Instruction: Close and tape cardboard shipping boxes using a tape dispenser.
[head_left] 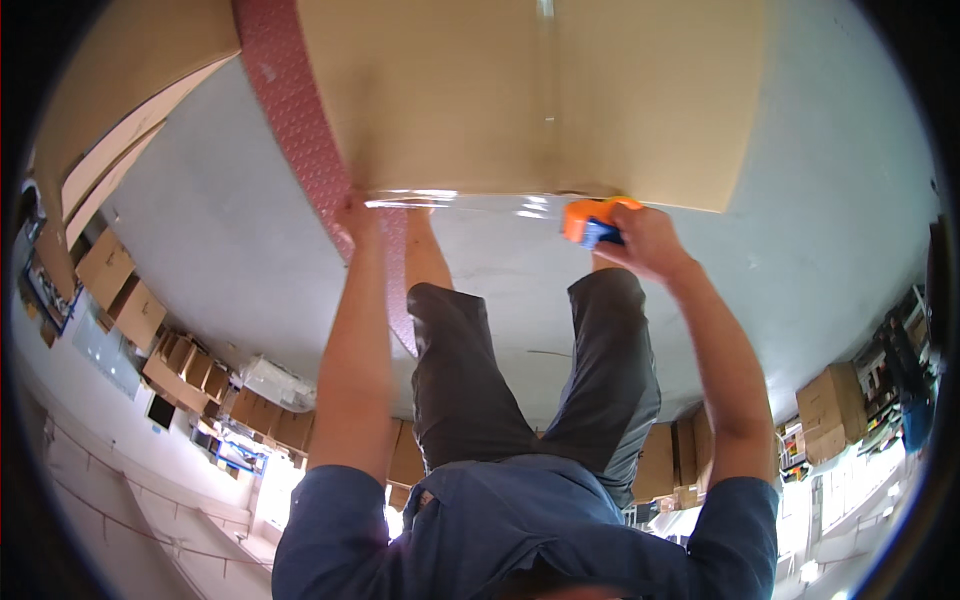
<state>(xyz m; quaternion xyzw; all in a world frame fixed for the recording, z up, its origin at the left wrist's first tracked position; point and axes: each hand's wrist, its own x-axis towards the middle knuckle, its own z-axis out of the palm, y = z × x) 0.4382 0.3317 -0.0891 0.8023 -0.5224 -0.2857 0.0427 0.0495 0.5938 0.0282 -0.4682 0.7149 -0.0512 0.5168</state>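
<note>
A large brown cardboard box [450, 90] fills the top middle, with a shiny strip down its seam. My right hand [652, 240] is closed round an orange and blue tape dispenser [590, 222] at the box's near edge, right of the seam. Clear tape [450, 200] stretches along that edge from the dispenser toward my left hand [355, 215]. That hand is at the box's near left corner, by the tape's other end. Its fingers are blurred and partly hidden, so I cannot make out their grip.
A red textured strip [290, 100] runs along the grey floor [200, 200] left of the box. More cardboard [150, 60] stands at the far left. Several cartons [135, 295] line the left side, and another carton [832, 410] is at the right. My legs [455, 350] are below the box edge.
</note>
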